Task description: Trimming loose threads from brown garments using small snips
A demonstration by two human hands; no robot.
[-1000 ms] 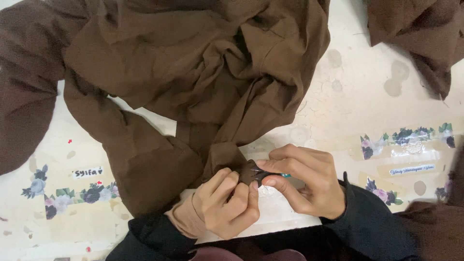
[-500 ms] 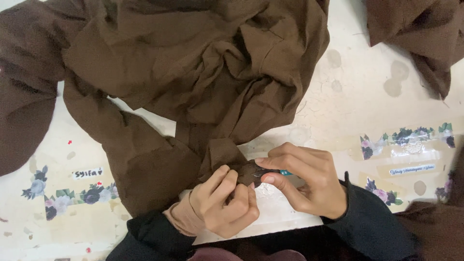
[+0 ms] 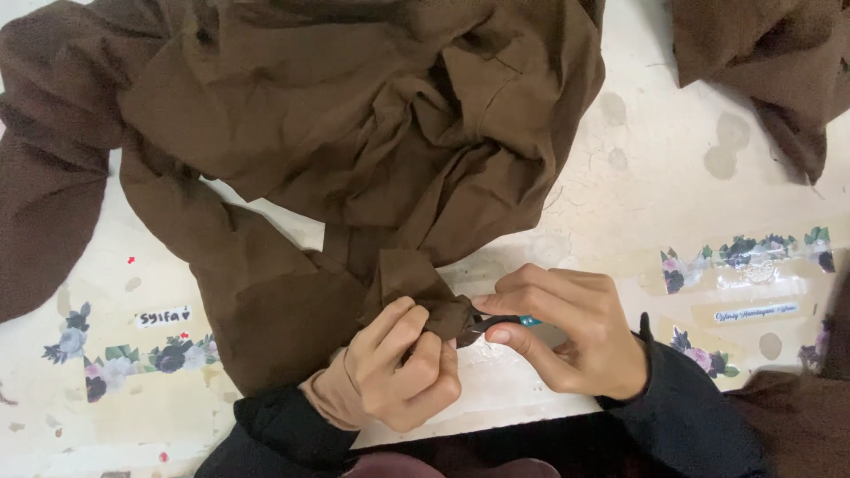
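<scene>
Here the brown garment (image 3: 354, 133) lies crumpled across the upper left and centre of the frame, deeply folded and matte, one long part trailing down toward the lower centre; a small folded edge of it is bunched at the hands. The left hand (image 3: 398, 372) is curled nearly closed, its fingers pinching that edge of cloth; the right hand (image 3: 567, 341), at lower right of centre, is closed around a small dark snipping tool (image 3: 496, 325) with a teal end, its tip touching the pinched fabric. Both rest on a pale, stained table (image 3: 655, 195); a second brown cloth (image 3: 770, 71) lies in the upper right corner.
</scene>
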